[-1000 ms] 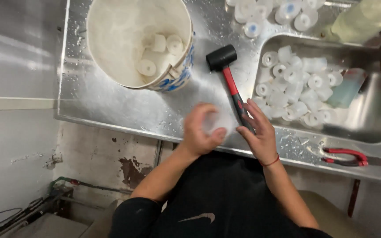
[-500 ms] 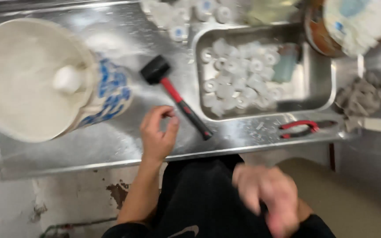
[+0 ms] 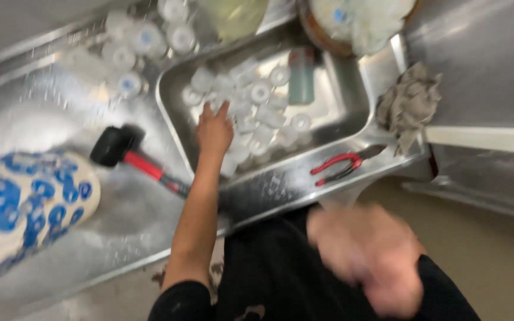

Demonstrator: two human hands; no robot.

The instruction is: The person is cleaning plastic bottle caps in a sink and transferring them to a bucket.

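Stainless steel worktop [image 3: 120,238] seen from above, with a sunken steel tray [image 3: 352,101] holding a heap of small white plastic caps [image 3: 257,110]. Left hand [image 3: 214,132] reaches into the heap, fingers spread and resting on caps, gripping nothing visible. Right hand [image 3: 367,261] is a blur near the body; its grip cannot be told. Black-headed, red-handled mallet [image 3: 135,157] lies beside the tray, red pliers [image 3: 337,167] on its rim.

Short black sleeve on my left arm, ending just above the elbow, forearm bare down to my left hand [image 3: 214,132]. Black top, dark trousers too, with some pale speckling near the hem, I think. My right hand [image 3: 367,258] is too blurred to tell if anything's on the wrist.
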